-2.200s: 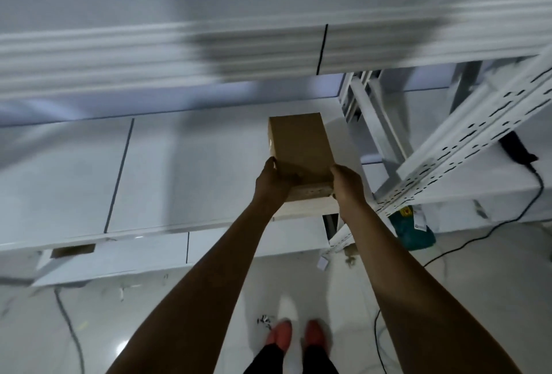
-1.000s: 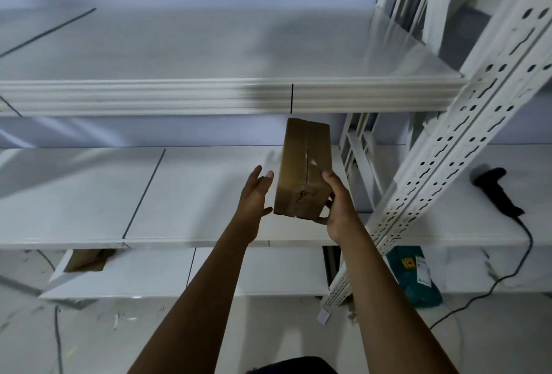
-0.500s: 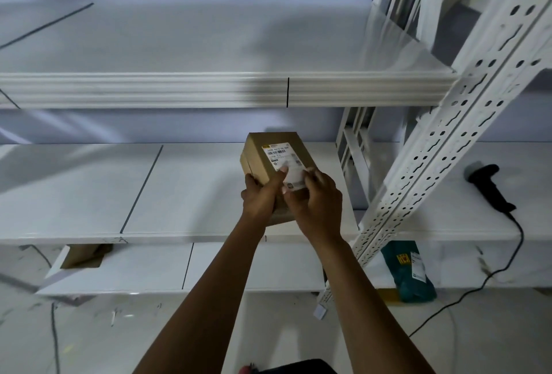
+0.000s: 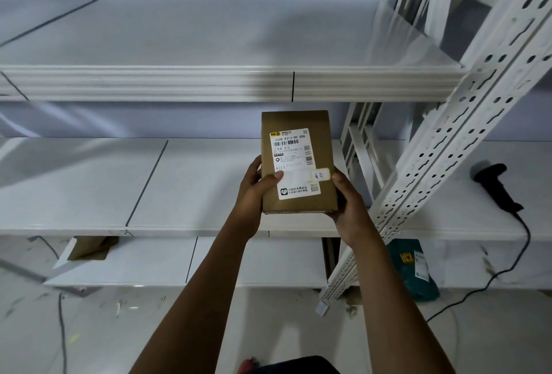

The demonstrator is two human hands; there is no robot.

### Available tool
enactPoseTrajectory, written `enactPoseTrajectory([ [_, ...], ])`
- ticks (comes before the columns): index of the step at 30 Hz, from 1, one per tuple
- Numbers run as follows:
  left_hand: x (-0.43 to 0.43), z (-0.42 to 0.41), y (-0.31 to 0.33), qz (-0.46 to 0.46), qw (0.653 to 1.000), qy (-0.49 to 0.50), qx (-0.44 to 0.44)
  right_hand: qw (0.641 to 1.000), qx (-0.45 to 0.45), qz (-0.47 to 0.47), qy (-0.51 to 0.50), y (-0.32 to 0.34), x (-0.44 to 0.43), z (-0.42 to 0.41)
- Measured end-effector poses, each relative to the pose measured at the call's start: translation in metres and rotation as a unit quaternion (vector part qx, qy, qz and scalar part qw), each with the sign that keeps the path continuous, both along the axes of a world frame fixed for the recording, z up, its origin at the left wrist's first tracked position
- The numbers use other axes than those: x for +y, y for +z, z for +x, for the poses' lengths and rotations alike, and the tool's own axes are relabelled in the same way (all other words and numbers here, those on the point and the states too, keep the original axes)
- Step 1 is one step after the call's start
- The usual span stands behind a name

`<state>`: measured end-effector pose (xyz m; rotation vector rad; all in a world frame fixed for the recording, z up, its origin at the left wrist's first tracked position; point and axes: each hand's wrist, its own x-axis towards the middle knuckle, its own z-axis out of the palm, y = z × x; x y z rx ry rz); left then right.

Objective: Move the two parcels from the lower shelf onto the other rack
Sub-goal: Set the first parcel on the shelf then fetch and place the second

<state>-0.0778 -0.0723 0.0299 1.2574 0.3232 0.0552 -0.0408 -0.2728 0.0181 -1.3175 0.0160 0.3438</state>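
A brown cardboard parcel with a white shipping label facing me is held in the air in front of the white rack's middle shelf. My left hand grips its left side with the thumb on the label. My right hand holds its lower right edge and underside. A second brown parcel lies on the lowest shelf at the left, partly hidden under the middle shelf. A teal parcel with a white label sits low under the right rack.
A perforated white upright slants between the left rack and the right rack. A black barcode scanner lies on the right rack's shelf, its cable trailing to the floor. The upper shelf spans above the parcel.
I lifted the parcel off the shelf and turned it over in both hands; its label now faces me squarely. The view rose from the floor to the shelves.
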Motion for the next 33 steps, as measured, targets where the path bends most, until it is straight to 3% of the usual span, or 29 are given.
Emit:
enactPoseTrajectory([
  [8, 0.009, -0.005, 0.001, -0.068, 0.997, -0.012, -0.031, 1.0, -0.023, 0.004, -0.002, 0.001, 0.003, 0.005],
  [33, 0.009, -0.022, 0.017, -0.055, 0.995, -0.029, -0.076, 0.998, -0.035, 0.039, -0.024, 0.017, 0.014, -0.015],
])
